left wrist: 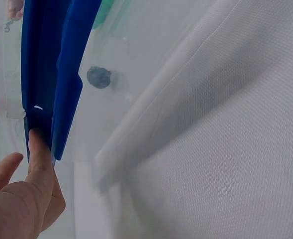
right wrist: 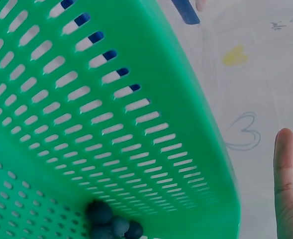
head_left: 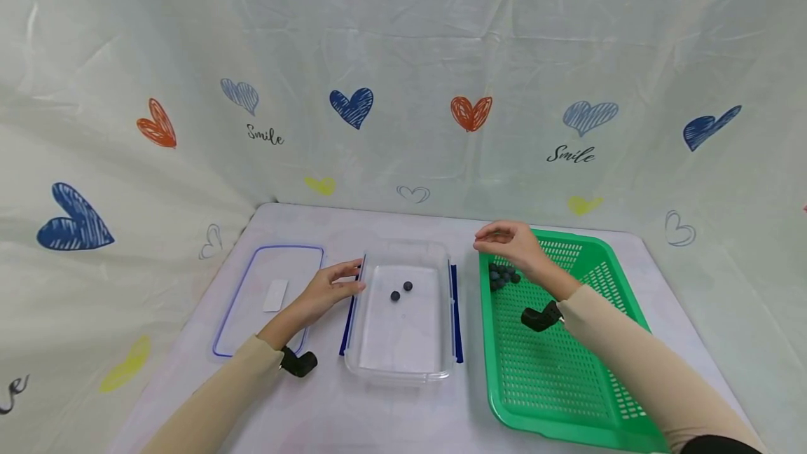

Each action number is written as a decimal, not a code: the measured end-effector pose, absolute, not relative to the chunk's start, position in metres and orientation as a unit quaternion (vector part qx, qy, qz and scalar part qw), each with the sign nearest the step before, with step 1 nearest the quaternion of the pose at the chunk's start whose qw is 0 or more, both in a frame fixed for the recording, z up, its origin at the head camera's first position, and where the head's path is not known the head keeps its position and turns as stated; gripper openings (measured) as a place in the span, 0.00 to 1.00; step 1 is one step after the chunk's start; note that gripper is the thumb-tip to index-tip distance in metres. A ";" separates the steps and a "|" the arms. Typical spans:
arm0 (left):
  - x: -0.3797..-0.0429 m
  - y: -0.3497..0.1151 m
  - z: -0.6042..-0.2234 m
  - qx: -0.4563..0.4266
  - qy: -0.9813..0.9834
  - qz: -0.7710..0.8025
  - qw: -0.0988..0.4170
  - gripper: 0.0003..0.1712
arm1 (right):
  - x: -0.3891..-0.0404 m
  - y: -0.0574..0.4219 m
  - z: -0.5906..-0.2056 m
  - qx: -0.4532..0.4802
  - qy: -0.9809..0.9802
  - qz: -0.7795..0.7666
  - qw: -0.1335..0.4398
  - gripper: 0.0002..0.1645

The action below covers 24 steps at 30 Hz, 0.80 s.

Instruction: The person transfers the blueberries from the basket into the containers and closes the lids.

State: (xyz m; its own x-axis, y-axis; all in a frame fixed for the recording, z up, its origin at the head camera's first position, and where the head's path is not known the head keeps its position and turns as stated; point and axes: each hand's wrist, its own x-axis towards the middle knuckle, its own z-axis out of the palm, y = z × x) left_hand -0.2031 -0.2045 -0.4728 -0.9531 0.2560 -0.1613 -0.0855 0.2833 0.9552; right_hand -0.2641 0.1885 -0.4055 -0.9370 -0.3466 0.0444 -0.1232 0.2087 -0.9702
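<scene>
A clear plastic container (head_left: 398, 342) with blue side clips stands in the middle, two blueberries (head_left: 395, 296) inside it. My left hand (head_left: 324, 294) touches its left side. In the left wrist view one finger rests against the open blue clip (left wrist: 61, 74), while the thumb stays apart. My right hand (head_left: 512, 245) hovers over the back left corner of the green basket (head_left: 542, 412), fingers loosely bent. Nothing shows between them. Below it, more blueberries (head_left: 499, 277) cluster in that corner. The right wrist view shows only part of this hand (right wrist: 290, 184), beyond the basket's rim.
A clear lid with a blue rim (head_left: 270, 246) lies flat on the table to the left, a white rectangle (head_left: 275, 296) on it. The table (head_left: 391, 426) is covered in white cloth, and a curtain (head_left: 403, 40) printed with hearts hangs behind it.
</scene>
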 end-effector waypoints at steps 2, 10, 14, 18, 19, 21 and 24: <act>-0.203 -0.205 -0.472 0.055 0.787 0.597 0.143 0.39 | -0.264 0.193 -0.407 -0.147 0.772 -0.612 0.087 0.21; -0.202 -0.205 -0.472 0.057 0.789 0.596 0.142 0.39 | -0.261 0.210 -0.413 -0.129 0.783 -0.605 0.068 0.23; -0.201 -0.205 -0.472 0.059 0.786 0.598 0.142 0.39 | -0.259 0.219 -0.416 -0.118 0.782 -0.609 0.060 0.22; -0.201 -0.205 -0.472 0.061 0.784 0.600 0.145 0.39 | -0.257 0.226 -0.420 -0.111 0.775 -0.619 0.053 0.22; -0.201 -0.205 -0.472 0.061 0.784 0.601 0.145 0.39 | -0.257 0.228 -0.421 -0.111 0.775 -0.621 0.052 0.22; -0.201 -0.205 -0.471 0.061 0.783 0.602 0.144 0.39 | -0.257 0.232 -0.424 -0.108 0.778 -0.617 0.047 0.23; -0.200 -0.205 -0.470 0.059 0.785 0.600 0.143 0.39 | -0.257 0.237 -0.427 -0.094 0.788 -0.607 0.041 0.25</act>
